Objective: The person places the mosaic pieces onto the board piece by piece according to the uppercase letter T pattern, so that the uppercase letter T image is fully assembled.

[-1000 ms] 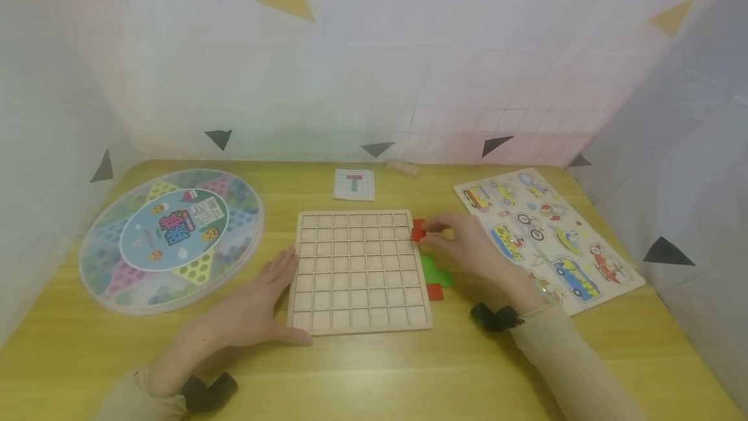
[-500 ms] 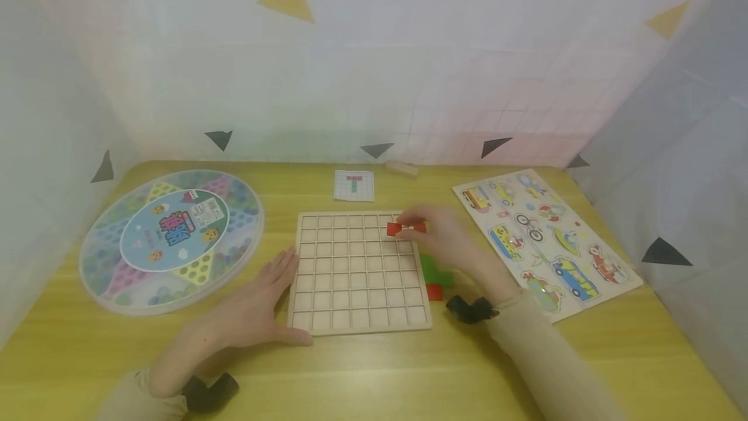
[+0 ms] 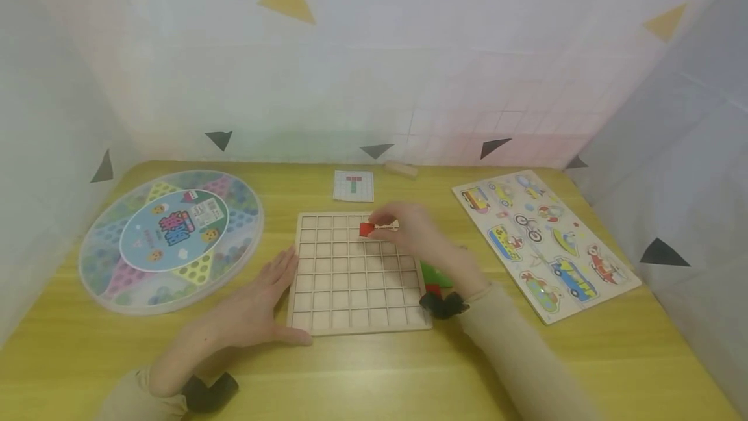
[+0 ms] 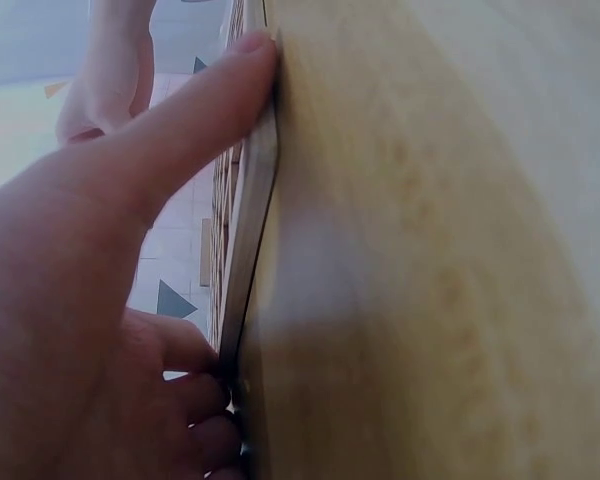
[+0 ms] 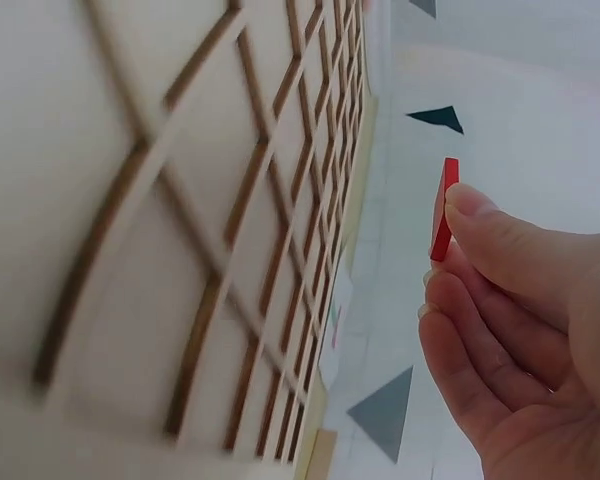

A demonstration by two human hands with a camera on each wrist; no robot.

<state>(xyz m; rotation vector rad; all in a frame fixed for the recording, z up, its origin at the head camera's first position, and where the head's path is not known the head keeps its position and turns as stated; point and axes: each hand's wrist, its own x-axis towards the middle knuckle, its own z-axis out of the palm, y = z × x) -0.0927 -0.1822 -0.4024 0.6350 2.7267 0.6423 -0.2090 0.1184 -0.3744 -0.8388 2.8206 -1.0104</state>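
Observation:
A wooden grid board (image 3: 341, 283) lies flat on the table in front of me. My left hand (image 3: 248, 314) rests spread at its left side, fingers along the left edge and thumb at the near left corner. In the left wrist view the thumb (image 4: 205, 105) touches the board's edge. Above the board's upper right part, my right hand (image 3: 421, 236) pinches a red tile (image 3: 366, 230) between thumb and fingers. The right wrist view has this tile (image 5: 445, 210) raised clear of the grid. Partly hidden by the right forearm, green pieces (image 3: 435, 273) and another red piece (image 3: 433, 289) lie beside the board.
A small card (image 3: 353, 186) with a red and green T pattern lies behind the board, near a small wooden block (image 3: 400, 169). At left sits a round marble game box (image 3: 105, 262). A picture puzzle board (image 3: 540, 245) lies at right.
My right hand has lifted the red tile from beside the board's right edge and carried it leftward over the grid. The left hand has stayed in place.

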